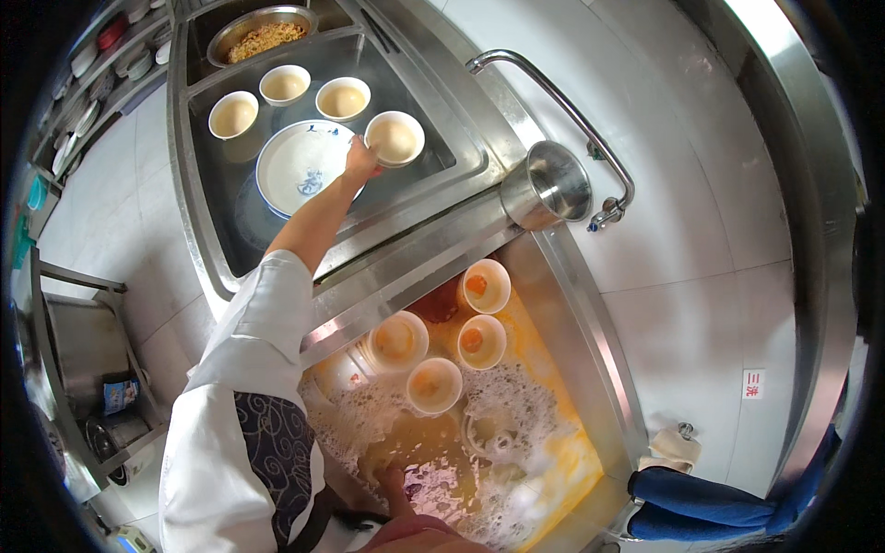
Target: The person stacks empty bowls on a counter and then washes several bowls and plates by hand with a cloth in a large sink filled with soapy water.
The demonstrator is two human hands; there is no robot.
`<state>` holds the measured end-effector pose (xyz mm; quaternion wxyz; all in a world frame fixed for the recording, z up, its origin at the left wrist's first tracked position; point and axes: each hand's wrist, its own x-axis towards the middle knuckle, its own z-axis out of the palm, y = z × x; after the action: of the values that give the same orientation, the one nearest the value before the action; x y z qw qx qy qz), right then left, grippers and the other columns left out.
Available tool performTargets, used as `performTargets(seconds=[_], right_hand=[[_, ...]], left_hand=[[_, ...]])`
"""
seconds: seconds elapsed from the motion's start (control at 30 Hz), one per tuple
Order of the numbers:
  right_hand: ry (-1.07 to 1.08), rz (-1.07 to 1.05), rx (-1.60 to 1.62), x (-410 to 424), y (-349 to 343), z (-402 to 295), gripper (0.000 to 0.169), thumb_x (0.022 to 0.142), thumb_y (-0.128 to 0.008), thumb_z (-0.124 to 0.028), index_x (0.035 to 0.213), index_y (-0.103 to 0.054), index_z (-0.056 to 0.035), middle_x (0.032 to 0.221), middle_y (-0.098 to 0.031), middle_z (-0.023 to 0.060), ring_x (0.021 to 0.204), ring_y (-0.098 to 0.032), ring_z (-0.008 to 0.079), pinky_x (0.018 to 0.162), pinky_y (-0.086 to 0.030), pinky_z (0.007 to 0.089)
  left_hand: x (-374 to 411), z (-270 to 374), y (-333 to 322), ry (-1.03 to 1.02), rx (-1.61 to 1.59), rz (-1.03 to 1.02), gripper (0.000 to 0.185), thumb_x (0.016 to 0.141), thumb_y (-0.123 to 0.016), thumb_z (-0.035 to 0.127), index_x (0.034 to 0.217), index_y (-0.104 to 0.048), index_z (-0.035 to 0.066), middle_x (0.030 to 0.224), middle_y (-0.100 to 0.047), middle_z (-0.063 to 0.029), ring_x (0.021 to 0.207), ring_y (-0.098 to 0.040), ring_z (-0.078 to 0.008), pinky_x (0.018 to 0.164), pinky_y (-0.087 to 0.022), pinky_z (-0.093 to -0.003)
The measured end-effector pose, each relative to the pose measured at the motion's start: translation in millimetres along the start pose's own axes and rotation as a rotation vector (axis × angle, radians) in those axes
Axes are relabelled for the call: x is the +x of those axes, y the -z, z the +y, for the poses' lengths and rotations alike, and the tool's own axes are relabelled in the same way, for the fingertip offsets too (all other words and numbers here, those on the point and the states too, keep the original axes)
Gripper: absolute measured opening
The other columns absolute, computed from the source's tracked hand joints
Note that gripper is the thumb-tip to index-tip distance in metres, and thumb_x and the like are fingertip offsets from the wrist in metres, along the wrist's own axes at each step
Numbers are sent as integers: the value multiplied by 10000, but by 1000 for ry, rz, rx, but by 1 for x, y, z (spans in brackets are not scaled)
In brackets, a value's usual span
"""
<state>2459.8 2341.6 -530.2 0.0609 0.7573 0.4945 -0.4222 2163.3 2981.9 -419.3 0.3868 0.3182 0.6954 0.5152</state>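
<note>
My left hand [362, 160] grips the near side of a white bowl [395, 138] over the upper steel sink [228, 238]. Beside it, also touching my hand, a white plate [294, 162] with blue decoration lies on top of at least one other plate. Several more white bowls, such as one bowl [233, 116], sit in the same sink. Low in the view, my right hand [395, 487] is only partly visible at the soapy water of the lower sink [594, 387]; its fingers are hidden. Several white bowls [434, 386] with orange residue stand in that foamy water.
A steel pot [546, 186] stands on the ledge between the sinks, near a wall faucet [553, 83]. A metal basin [216, 45] of food scraps sits at the far end. Dish shelves [124, 62] line the left. A cloth [674, 449] hangs on the right wall.
</note>
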Motion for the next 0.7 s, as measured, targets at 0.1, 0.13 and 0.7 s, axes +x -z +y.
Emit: performTargets(seconds=[0.1,0.13,0.7], right_hand=[[18,-69,-223,10,-14,9,423,715,-547,-383,979,-556,-53,870,-592,224,780,-581,390,671,-464,464],[69,-146,-323,7,-13,11,428,734,-523,-406,976,-570,-55,876,-600,210,780,-592,370,665,-477,448],[221,-261,612,15,7,0,381,736,-602,-271,1036,-544,-43,997,-580,115,863,-554,252,752,-441,377]], left_hand=[[0,-21,37,-221,487,-12,411,825,-490,320,1068,-486,-11,1006,-565,-242,870,-585,-353,731,-474,-423],[-19,-19,32,-247,648,-163,422,826,-480,356,1042,-516,-5,1013,-565,-240,890,-576,-356,773,-451,-419],[24,-73,266,-260,1213,-165,228,822,-445,189,940,-593,62,763,-621,-138,680,-615,-263,628,-490,-374]])
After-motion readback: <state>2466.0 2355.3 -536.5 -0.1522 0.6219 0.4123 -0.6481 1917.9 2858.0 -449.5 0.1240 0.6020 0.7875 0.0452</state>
